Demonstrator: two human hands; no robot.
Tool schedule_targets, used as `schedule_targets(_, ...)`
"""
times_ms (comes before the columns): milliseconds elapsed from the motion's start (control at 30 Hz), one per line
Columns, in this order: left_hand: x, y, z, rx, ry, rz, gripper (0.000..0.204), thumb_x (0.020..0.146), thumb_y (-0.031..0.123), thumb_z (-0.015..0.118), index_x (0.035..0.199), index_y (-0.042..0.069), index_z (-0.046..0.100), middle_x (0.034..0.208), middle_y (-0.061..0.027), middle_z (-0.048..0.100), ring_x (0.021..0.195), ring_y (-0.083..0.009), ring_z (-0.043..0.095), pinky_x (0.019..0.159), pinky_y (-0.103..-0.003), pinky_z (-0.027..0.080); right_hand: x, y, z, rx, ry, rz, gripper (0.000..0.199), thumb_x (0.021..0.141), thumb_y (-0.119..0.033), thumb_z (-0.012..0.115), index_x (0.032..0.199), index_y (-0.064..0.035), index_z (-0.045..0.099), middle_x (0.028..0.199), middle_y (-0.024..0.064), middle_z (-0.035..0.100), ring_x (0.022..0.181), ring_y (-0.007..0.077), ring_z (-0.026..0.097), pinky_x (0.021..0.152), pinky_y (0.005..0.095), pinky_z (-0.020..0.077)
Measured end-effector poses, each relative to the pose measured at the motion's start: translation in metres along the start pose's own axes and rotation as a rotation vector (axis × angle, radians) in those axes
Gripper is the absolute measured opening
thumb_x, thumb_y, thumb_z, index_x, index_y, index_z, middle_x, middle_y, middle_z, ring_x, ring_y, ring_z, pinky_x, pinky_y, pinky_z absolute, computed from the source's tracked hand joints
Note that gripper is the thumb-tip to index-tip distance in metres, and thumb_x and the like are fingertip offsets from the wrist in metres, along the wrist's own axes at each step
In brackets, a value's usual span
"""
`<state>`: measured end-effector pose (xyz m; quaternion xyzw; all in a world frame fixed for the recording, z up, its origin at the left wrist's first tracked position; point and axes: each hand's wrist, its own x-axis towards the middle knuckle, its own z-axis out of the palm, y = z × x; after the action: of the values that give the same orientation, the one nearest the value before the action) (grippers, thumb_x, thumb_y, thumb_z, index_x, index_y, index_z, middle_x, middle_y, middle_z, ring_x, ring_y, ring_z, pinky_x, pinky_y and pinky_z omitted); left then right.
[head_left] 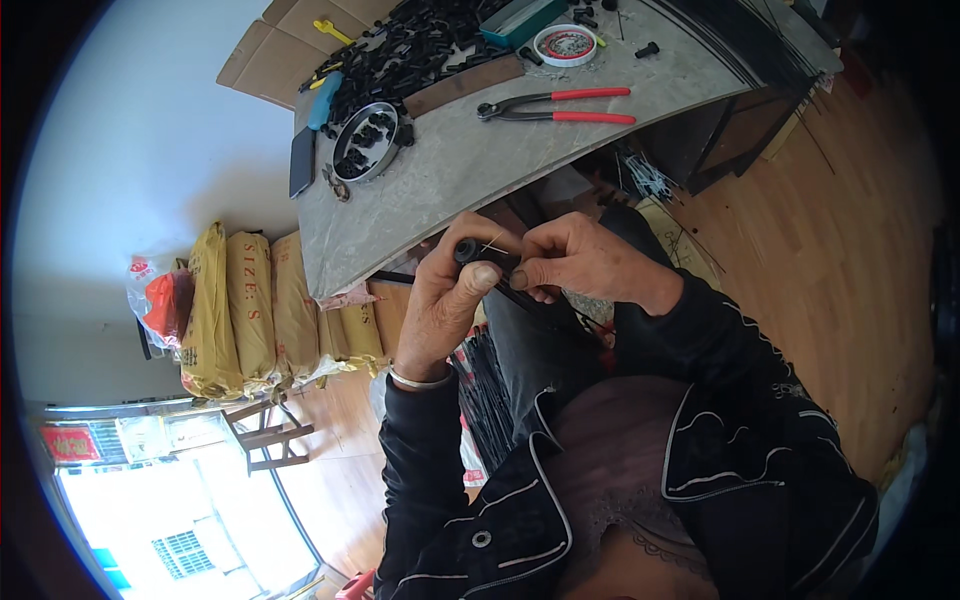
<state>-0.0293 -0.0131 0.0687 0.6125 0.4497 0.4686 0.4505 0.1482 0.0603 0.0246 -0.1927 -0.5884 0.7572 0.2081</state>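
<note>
My left hand (450, 295) is closed around a black tubular part (466, 251), whose round hollow end faces up beside the thumb. A thin, brass-coloured wire or pin (494, 246) sticks out next to that end, between the two hands. My right hand (590, 262) is closed in a pinch right beside it, thumb against the fingers. What lies between those fingertips is too small and hidden to make out. Both hands are over my lap, just in front of the table edge.
The grey table (440, 190) carries red-handled pincers (560, 104), a round tin of black parts (364, 145), a heap of black pieces (410, 60) and a small white dish (566, 45). Yellow sacks (250, 300) and a wooden stool (268, 436) stand to the left. Black rods (484, 400) lie beside my leg.
</note>
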Motion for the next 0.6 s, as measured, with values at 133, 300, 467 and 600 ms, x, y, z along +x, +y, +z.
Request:
schedule_targets(133, -0.005, -0.023, 0.001, -0.051, 0.085, 0.115, 0.036, 0.092, 0.038, 0.061, 0.093, 0.003, 0.056, 0.093, -0.0039, 0.05, 0.089, -0.0145, 0.049, 0.083, -0.029, 0.039, 0.002, 0.005, 0.01, -0.068, 0.074, -0.037, 0.019, 0.086, -0.014, 0.069, 0.074, -0.0001, 0.063, 0.065, 0.0016, 0.06, 0.061, 0.0077, 0.056, 0.056, 0.0237, 0.0442)
schedule_targets(300, -0.008, -0.032, 0.017, -0.199, 0.308, 0.212, 0.041, 0.094, 0.045, 0.055, 0.089, 0.004, 0.051, 0.086, -0.0049, 0.045, 0.082, -0.0174, 0.047, 0.077, -0.031, 0.04, 0.007, -0.004, 0.019, -0.537, 0.222, -0.224, 0.016, 0.083, -0.012, 0.071, 0.08, 0.0024, 0.065, 0.064, 0.0035, 0.061, 0.064, 0.0074, 0.057, 0.058, 0.0235, 0.0455)
schedule_targets(467, -0.023, -0.047, 0.011, -0.594, 0.49, 0.17, 0.06, 0.095, 0.061, 0.036, 0.08, 0.005, 0.049, 0.069, -0.0033, 0.045, 0.061, -0.0137, 0.047, 0.057, -0.025, 0.039, 0.017, -0.014, 0.031, -0.565, 0.339, -0.408, 0.021, 0.079, -0.011, 0.074, 0.095, 0.0008, 0.065, 0.084, 0.0069, 0.064, 0.07, 0.0107, 0.06, 0.06, 0.0273, 0.0491)
schedule_targets(600, -0.023, -0.041, 0.028, -0.318, 0.915, -0.094, 0.067, 0.093, 0.069, 0.026, 0.074, 0.008, 0.047, 0.064, 0.0013, 0.043, 0.053, -0.0064, 0.036, 0.046, -0.021, 0.027, 0.032, -0.011, 0.049, -0.63, 0.277, -0.6, 0.021, 0.08, -0.011, 0.073, 0.095, 0.0003, 0.065, 0.091, 0.0073, 0.064, 0.072, 0.0114, 0.06, 0.06, 0.0293, 0.0501)
